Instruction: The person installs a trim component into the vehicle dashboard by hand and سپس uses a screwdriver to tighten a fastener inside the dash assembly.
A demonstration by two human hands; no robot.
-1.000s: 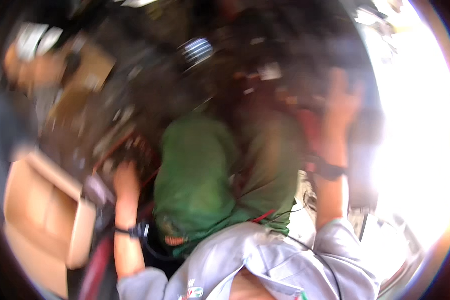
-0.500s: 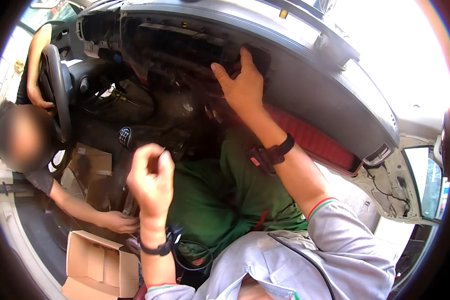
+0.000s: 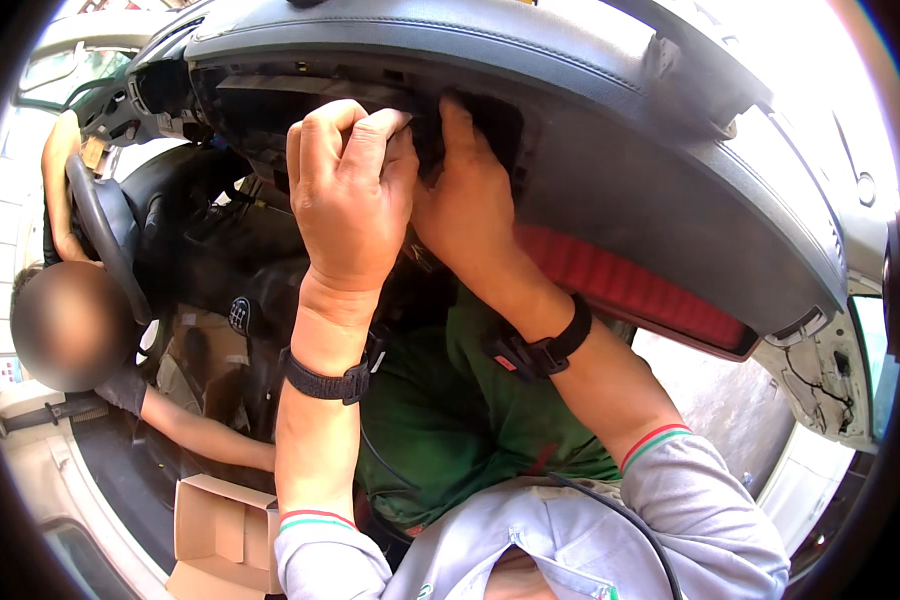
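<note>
My left hand (image 3: 352, 200) is raised at the dark recess (image 3: 500, 135) in the dashboard (image 3: 610, 180), its fingers curled, with whatever they may pinch too small to make out. Just right of it, my right hand (image 3: 465, 200) reaches into that recess with the index finger stretched out; its other fingers are mostly hidden. The two hands overlap slightly in this view. Below the dashboard runs a red ridged panel (image 3: 620, 280) with a dark frame. Both wrists wear black straps.
A co-worker (image 3: 190, 430) is at the left by the steering wheel (image 3: 110, 240), one arm reaching low. A gear knob (image 3: 239, 316) stands centrally left. An open cardboard box (image 3: 210, 530) lies lower left. The open door (image 3: 810, 390) is at the right.
My left hand has risen from low beside my leg to the dashboard recess, next to my right hand. My right hand has shifted slightly left at the dashboard. The view has swung and steadied.
</note>
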